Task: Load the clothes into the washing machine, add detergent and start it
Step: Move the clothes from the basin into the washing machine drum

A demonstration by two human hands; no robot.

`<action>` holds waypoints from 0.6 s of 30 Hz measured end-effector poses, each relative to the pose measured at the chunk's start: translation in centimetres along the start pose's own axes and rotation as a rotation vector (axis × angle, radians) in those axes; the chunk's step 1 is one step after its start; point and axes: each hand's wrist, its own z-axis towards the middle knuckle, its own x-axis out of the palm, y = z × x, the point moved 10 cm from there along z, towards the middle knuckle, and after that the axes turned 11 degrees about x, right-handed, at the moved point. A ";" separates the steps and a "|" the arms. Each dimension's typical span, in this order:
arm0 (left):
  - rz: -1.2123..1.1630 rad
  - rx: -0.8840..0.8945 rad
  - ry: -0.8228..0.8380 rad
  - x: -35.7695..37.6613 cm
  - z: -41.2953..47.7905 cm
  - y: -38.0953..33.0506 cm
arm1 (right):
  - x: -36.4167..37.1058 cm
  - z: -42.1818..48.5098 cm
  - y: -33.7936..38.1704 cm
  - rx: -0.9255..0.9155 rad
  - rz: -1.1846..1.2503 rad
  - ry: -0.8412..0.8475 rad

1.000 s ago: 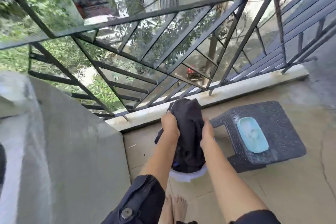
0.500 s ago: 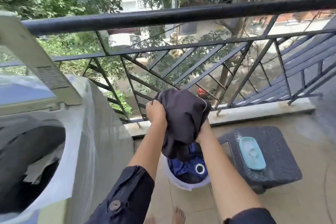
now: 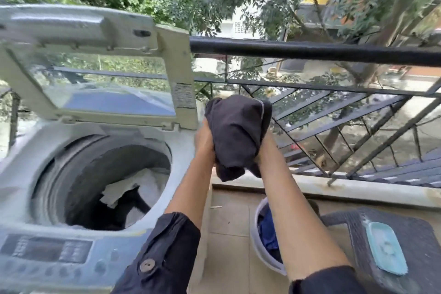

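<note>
Both hands (image 3: 207, 143) gripping dark garment (image 3: 236, 136), hanging lengthwise

The cloth (image 3: 236, 133) is black; the washing machine (image 3: 78, 174) is pale grey; the soap dish (image 3: 385, 247) is light blue; the stool (image 3: 415, 234) is dark grey.

Your dark bunched garment (image 3: 235, 136) held up right of the washing machine (image 3: 71, 174), its lid (image 3: 100, 74) raised, drum (image 3: 107, 186) open with white and dark clothes, basket (image 3: 259, 243) of blue laundry near right.
</note>
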 end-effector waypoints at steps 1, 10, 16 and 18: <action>0.077 0.030 -0.062 -2.3 0.6 -1.3 | 1.6 -0.7 0.0 -0.018 0.020 -0.002; 0.242 0.122 -0.190 -17.2 5.6 -8.0 | 16.1 -0.9 -4.7 -0.051 -0.021 0.114; 0.391 0.159 -0.274 -24.6 8.2 -9.9 | 23.6 1.8 -9.0 0.104 0.025 0.218; 0.429 0.169 -0.312 -26.6 8.6 -10.1 | 24.8 3.0 -10.2 0.086 0.050 0.225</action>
